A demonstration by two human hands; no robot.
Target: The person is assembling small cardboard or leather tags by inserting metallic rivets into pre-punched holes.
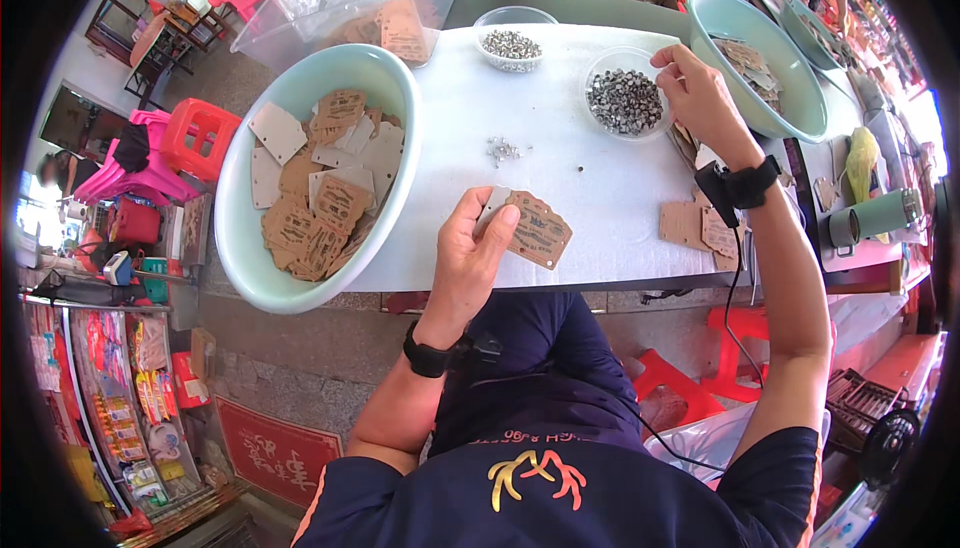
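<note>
My left hand (470,250) pinches a brown printed cardboard card (541,232) with scalloped edges and small holes; a grey card edge shows behind it under my thumb. Over the right rim of a clear round tub of dark metal studs (625,102) is my right hand (697,98), fingers curled together; whatever they hold is too small to make out. A second clear tub of silvery studs (511,45) stands further back. Between the tubs and my left hand lies a small pile of silvery pieces (504,152), with one dark stud (580,168) apart from it.
A pale green basin (232,198) full of brown and grey cards stands at the left, another basin (815,118) at the right. Loose cards (688,224) lie near the white table's right edge. Behind is a clear plastic bin (270,33). A dark cable (740,278) hangs from my right wrist.
</note>
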